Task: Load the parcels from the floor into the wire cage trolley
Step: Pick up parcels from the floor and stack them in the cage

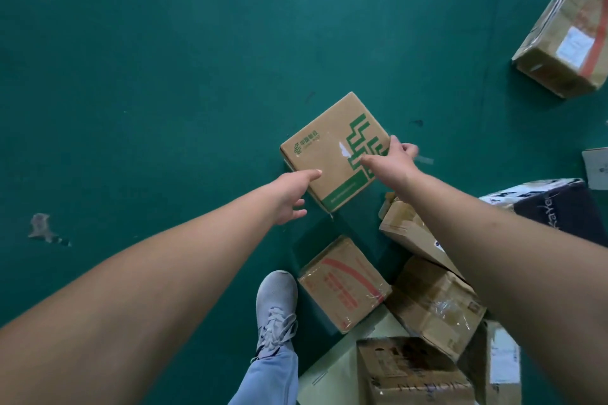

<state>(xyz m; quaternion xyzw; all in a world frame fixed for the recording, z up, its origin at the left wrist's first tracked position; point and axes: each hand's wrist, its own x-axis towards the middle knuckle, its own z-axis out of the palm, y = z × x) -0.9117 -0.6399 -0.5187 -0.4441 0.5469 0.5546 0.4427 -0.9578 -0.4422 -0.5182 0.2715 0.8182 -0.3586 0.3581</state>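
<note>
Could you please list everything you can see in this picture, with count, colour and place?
green-printed box: one, brown card with green logo, centre, between both hands.
red-taped box: one, brown with white label, top right on the floor.
red-printed box: one, brown, beside the shoe.
dark box: one, black and white, right edge.
other brown parcels: at least three, piled at lower right, partly hidden.
floor: one, green, scuffed.
shoe: one, grey, bottom centre, with a blue trouser leg.
left hand: one, fingers straight, at the box's near left edge.
right hand: one, on the box's right edge; grip unclear.
</note>
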